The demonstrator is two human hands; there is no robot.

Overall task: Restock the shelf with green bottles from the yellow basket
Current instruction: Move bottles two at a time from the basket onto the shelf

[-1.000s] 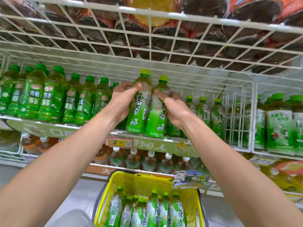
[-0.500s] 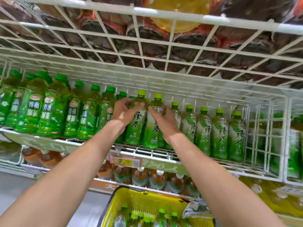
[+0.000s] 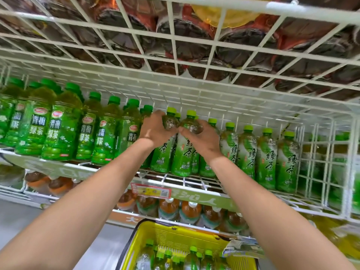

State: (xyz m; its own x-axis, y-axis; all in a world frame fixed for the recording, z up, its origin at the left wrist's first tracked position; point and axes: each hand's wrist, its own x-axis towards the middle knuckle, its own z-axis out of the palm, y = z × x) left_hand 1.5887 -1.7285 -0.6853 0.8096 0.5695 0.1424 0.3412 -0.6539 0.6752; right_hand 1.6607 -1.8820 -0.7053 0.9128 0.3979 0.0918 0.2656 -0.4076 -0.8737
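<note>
Bottles (image 3: 183,152) pushed deeper, fingers (image 3: 196,131) gripping shoulders.

shelf (image 3: 196,181) | white wire (tilted) | green bottles (image 3: 266,158) standing in rows

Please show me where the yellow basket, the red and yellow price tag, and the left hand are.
yellow basket (image 3: 176,235): head view, on its back wall.
price tag (image 3: 151,190): head view, on its middle.
left hand (image 3: 153,127): head view, on its back.
</note>
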